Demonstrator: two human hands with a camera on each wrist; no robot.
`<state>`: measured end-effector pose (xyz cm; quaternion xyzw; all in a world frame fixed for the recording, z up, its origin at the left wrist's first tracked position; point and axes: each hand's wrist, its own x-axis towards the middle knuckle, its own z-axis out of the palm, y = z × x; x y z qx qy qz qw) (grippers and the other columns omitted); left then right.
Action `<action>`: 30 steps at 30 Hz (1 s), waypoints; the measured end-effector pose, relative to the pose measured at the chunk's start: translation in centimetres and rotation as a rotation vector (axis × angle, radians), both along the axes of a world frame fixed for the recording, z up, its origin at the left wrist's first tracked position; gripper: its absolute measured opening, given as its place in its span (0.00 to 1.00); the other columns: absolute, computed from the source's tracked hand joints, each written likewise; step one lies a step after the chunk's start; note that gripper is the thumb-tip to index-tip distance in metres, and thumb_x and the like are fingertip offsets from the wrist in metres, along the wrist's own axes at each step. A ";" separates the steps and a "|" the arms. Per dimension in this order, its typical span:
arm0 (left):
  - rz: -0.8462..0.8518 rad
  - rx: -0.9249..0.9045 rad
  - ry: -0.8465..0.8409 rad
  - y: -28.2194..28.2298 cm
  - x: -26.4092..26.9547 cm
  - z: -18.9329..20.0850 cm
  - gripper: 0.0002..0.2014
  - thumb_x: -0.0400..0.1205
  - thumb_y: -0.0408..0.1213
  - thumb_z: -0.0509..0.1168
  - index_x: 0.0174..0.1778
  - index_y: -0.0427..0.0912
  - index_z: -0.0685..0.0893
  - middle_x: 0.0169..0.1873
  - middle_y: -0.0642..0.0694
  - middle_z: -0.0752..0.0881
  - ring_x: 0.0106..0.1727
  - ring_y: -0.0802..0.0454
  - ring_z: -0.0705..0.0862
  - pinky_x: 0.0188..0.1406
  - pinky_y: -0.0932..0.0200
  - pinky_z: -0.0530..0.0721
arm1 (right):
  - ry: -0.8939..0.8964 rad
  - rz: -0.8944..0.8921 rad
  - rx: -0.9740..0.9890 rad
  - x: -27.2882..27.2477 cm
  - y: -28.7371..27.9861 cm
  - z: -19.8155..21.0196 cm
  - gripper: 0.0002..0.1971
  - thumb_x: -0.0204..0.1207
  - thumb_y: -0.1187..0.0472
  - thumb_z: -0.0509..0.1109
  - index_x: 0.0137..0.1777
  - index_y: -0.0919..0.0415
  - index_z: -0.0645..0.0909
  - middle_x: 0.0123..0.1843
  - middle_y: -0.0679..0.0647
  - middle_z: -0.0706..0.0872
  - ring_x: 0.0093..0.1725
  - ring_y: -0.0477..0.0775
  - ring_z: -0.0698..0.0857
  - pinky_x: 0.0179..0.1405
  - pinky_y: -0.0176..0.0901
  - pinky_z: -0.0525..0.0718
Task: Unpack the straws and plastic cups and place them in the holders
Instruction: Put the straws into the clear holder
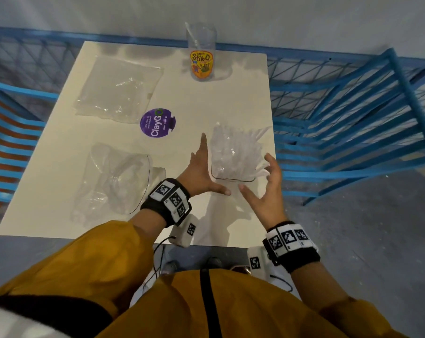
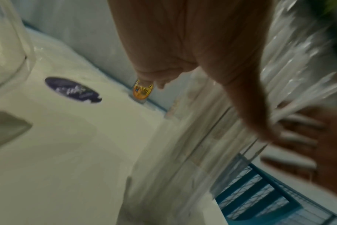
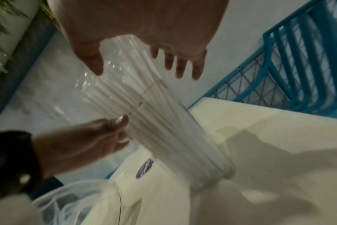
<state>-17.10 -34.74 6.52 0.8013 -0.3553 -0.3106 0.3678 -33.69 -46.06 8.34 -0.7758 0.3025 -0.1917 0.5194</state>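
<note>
Both hands (image 1: 201, 176) (image 1: 267, 191) spread, fingers straight

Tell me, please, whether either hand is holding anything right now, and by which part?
Nothing is held. The left hand and right hand are spread open on either side of the clear holder of straws, not gripping it.

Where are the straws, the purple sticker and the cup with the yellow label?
straws (image 3: 164, 124): right wrist view, middle of the bundle.
purple sticker (image 1: 157, 123): head view, its centre.
cup (image 1: 201, 65): head view, yellow label.

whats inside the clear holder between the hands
The clear holder is packed with white straws, fanning out above its rim. Both hands, left hand and right hand, are open beside it. The straws hide the holder's bottom.
</note>
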 end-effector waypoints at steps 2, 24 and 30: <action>0.039 0.094 -0.295 2.6 0.1 1.0 0.65 0.64 0.52 0.80 0.82 0.43 0.37 0.84 0.43 0.43 0.85 0.45 0.43 0.82 0.36 0.38 | 0.089 -0.158 0.066 -0.1 2.0 -1.9 0.54 0.57 0.48 0.83 0.79 0.51 0.53 0.80 0.52 0.60 0.78 0.50 0.63 0.78 0.45 0.65; 0.348 0.495 -0.541 27.4 12.5 -5.5 0.41 0.69 0.17 0.60 0.80 0.48 0.65 0.84 0.46 0.53 0.74 0.34 0.64 0.58 0.40 0.78 | -0.049 -0.911 0.169 5.1 7.0 -7.1 0.54 0.54 0.57 0.84 0.77 0.64 0.56 0.72 0.57 0.67 0.69 0.49 0.71 0.71 0.30 0.70; 0.380 0.525 -0.521 30.8 14.2 -4.8 0.40 0.70 0.21 0.65 0.79 0.49 0.66 0.84 0.45 0.51 0.70 0.33 0.66 0.60 0.37 0.78 | 0.052 -0.883 0.144 2.0 4.6 -6.7 0.52 0.58 0.57 0.83 0.78 0.64 0.55 0.69 0.52 0.66 0.73 0.52 0.69 0.70 0.34 0.64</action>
